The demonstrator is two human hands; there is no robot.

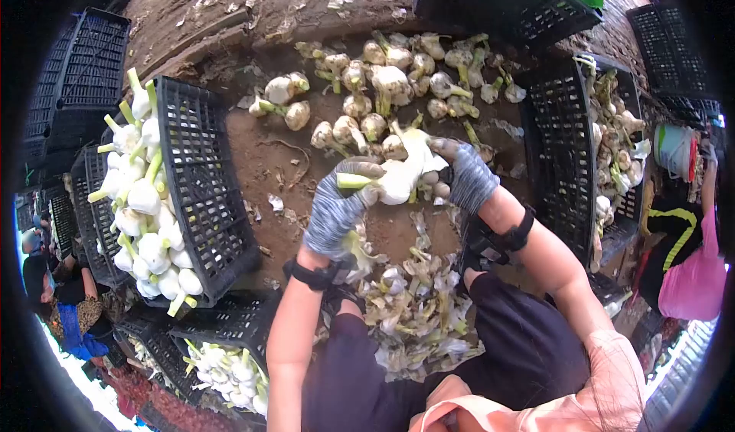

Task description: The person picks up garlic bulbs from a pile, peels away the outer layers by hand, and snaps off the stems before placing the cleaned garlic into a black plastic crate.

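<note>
"Garlic bulb [397, 185], held up just in front of the person [536, 390]. How would it handle, do you think?"

"Light, I'd guess, and firm in the body, though the papery skin [417, 147] looks thin enough to tear. I'd take hold by the stem [353, 181], close to the bulb, rather than by anything loose."

"That's roughly what the left hand [337, 211] does, fingers closed where stem meets bulb. And the right hand [468, 178]?"

"Curled in at the right side, fingertips against the loose skin. I can't tell whether they pinch it or merely rest there. The white part might be a bit slick, and a hard squeeze could bruise it."

"What hems the hands in?"

"Loose bulbs [390, 83] with soil on them, spread over the ground [264, 168] on the far side, the closest nearly under the fingers. A black crate [207, 171] of white bulbs [153, 252] stands to the left, and a second crate [557, 156] with dingy garlic [612, 126] to the right, so sideways reach is bounded."

"And nearer?"

"Peelings [417, 309], heaped between the legs [521, 340]. Soft stuff, but a dropped bulb could get lost in it."
</note>
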